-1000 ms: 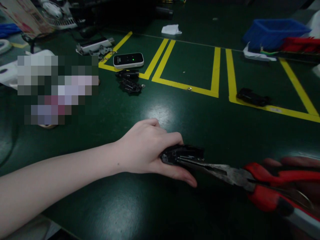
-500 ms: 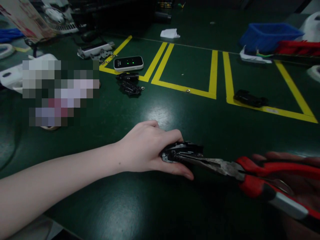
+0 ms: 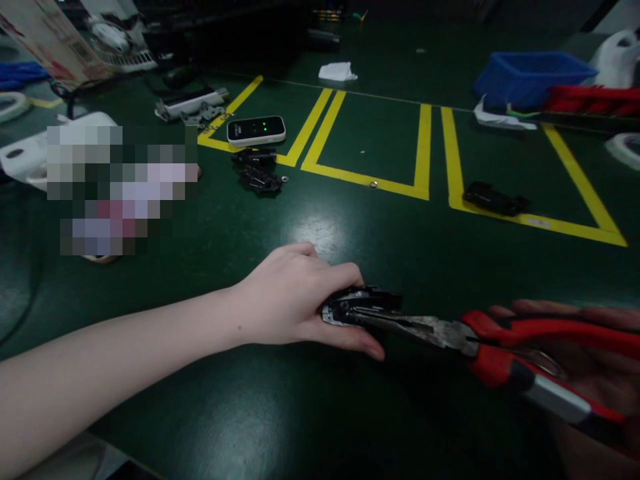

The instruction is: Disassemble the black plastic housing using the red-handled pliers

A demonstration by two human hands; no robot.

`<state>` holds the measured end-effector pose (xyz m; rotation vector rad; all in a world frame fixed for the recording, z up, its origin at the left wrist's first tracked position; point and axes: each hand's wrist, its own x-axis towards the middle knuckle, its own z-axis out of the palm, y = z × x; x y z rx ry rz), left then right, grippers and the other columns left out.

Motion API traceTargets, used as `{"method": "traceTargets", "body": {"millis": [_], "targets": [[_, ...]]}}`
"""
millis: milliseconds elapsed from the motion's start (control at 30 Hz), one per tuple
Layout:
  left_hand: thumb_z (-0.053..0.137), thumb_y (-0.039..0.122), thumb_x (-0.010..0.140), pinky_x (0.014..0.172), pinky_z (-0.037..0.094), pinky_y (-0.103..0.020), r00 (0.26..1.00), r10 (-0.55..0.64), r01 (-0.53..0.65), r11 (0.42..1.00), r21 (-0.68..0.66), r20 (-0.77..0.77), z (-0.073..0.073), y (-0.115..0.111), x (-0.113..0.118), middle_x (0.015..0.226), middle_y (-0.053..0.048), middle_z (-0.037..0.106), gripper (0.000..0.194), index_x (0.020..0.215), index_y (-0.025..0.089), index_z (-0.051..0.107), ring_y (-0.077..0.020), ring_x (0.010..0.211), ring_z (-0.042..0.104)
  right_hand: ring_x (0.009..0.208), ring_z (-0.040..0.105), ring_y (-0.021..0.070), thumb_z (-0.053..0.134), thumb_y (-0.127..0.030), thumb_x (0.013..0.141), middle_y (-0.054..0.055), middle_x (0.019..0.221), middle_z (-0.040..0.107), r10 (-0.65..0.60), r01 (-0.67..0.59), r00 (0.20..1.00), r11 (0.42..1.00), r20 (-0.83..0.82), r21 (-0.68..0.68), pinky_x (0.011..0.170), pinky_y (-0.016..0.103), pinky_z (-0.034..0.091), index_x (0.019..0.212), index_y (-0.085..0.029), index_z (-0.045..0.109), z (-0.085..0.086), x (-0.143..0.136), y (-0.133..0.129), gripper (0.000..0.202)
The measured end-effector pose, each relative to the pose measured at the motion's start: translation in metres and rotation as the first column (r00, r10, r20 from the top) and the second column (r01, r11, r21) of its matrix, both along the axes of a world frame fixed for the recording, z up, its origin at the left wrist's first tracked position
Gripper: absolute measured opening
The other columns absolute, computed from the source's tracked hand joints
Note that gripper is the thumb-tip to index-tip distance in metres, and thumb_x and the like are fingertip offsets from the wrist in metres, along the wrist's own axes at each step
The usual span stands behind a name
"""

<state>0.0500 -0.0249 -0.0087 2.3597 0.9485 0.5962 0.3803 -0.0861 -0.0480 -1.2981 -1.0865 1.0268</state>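
Observation:
My left hand (image 3: pixel 300 293) grips a black part with a grey metal end (image 3: pixel 336 312), thumb below it and fingers over the top. From the right, my right hand (image 3: pixel 595 360) holds red-handled needle-nose pliers (image 3: pixel 453 332). The long jaws reach into or against the black part, close to my left thumb; whether they pinch anything there I cannot tell. My right fingers wrap behind the handles and are partly in shadow. Beyond my left hand lie black plastic pieces (image 3: pixel 260 179) with a small metal ring (image 3: pixel 285 179) beside them.
A white device with green lights (image 3: pixel 256 131) lies by yellow tape markings (image 3: pixel 423 153) on the green table. Another black part (image 3: pixel 493 199) rests at the right, before a blue bin (image 3: pixel 533 77) and a red tray (image 3: pixel 595 100). A white appliance (image 3: pixel 25 157) stands left.
The pliers and my right hand have shifted slightly left in view. My left hand keeps its hold on the black part, and the jaws stay at it.

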Motion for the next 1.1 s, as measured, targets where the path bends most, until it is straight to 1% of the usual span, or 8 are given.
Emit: {"method": "traceTargets", "body": {"millis": [100,233,333,467,567,733,867,1100], "targets": [[0.07,0.066,0.082,0.069,0.035,-0.026,1.0,-0.027,0.027,1.0,-0.009,0.0,0.0,0.002,-0.001,0.068,0.007,0.065,0.049,0.091,0.019,0.061,-0.0117,0.059,0.06,0.098,0.072,0.0341,0.076,-0.052,0.071,0.007,0.115,0.072,-0.033,0.028,0.996,0.997,0.081,0.07,0.071,0.048,0.068,0.115,-0.036,0.068,0.013,-0.019,0.004,0.047],[0.068,0.067,0.083,0.069,0.035,-0.026,0.992,-0.126,0.125,0.988,-0.087,-0.014,0.002,0.006,-0.002,0.071,0.006,0.067,0.05,0.091,0.019,0.061,-0.0125,0.064,0.064,0.094,0.074,0.0315,0.08,-0.056,0.068,0.008,0.108,0.074,0.022,-0.018,0.997,0.998,0.072,-0.052,0.073,0.038,0.067,0.109,-0.032,0.071,0.03,-0.033,0.009,0.048],[0.065,0.066,0.086,0.069,0.035,-0.026,0.984,-0.177,0.175,0.975,-0.139,-0.008,0.004,0.007,-0.002,0.075,0.005,0.069,0.049,0.093,0.018,0.061,-0.0121,0.067,0.065,0.09,0.075,0.0294,0.084,-0.055,0.065,0.007,0.102,0.076,0.068,-0.066,0.997,0.996,0.029,-0.052,0.071,0.033,0.065,0.106,-0.031,0.072,0.036,-0.036,0.012,0.049],[0.072,0.061,0.083,0.07,0.035,-0.026,0.981,-0.195,0.194,0.967,-0.166,0.009,0.006,0.008,-0.002,0.079,0.005,0.069,0.047,0.095,0.018,0.06,-0.0117,0.069,0.065,0.089,0.075,0.0283,0.087,-0.051,0.062,0.007,0.101,0.076,0.114,-0.115,0.993,0.992,-0.012,-0.06,0.075,0.032,0.064,0.103,-0.032,0.074,0.039,-0.041,0.015,0.047],[0.07,0.063,0.084,0.072,0.035,-0.026,0.981,-0.194,0.19,0.966,-0.173,-0.002,0.005,0.009,-0.002,0.078,0.005,0.069,0.047,0.096,0.018,0.06,-0.0124,0.069,0.065,0.091,0.075,0.0281,0.089,-0.051,0.06,0.006,0.103,0.076,0.139,-0.141,0.99,0.989,-0.034,-0.045,0.078,0.033,0.064,0.101,-0.034,0.074,0.04,-0.047,0.017,0.046],[0.062,0.067,0.087,0.073,0.036,-0.027,0.982,-0.188,0.185,0.967,-0.175,-0.006,0.005,0.009,-0.002,0.076,0.004,0.068,0.05,0.095,0.018,0.061,-0.0121,0.066,0.062,0.091,0.075,0.0247,0.087,-0.049,0.063,0.004,0.101,0.077,0.143,-0.145,0.988,0.988,-0.053,-0.053,0.075,0.026,0.062,0.103,-0.033,0.075,0.039,-0.048,0.019,0.045],[0.057,0.069,0.09,0.074,0.036,-0.027,0.984,-0.179,0.179,0.967,-0.179,0.015,0.005,0.009,-0.002,0.076,0.005,0.067,0.051,0.095,0.018,0.06,-0.0118,0.066,0.063,0.09,0.075,0.0249,0.088,-0.049,0.062,0.004,0.1,0.077,0.127,-0.13,0.99,0.991,-0.053,-0.046,0.076,0.027,0.062,0.104,-0.033,0.075,0.037,-0.047,0.02,0.046],[0.065,0.065,0.086,0.076,0.036,-0.026,0.985,-0.172,0.172,0.965,-0.199,0.016,0.007,0.009,-0.002,0.077,0.005,0.068,0.048,0.097,0.019,0.06,-0.0121,0.067,0.063,0.095,0.074,0.0272,0.088,-0.048,0.062,0.004,0.105,0.076,0.115,-0.118,0.991,0.992,-0.064,-0.041,0.081,0.033,0.063,0.102,-0.034,0.074,0.039,-0.047,0.019,0.045]]}}
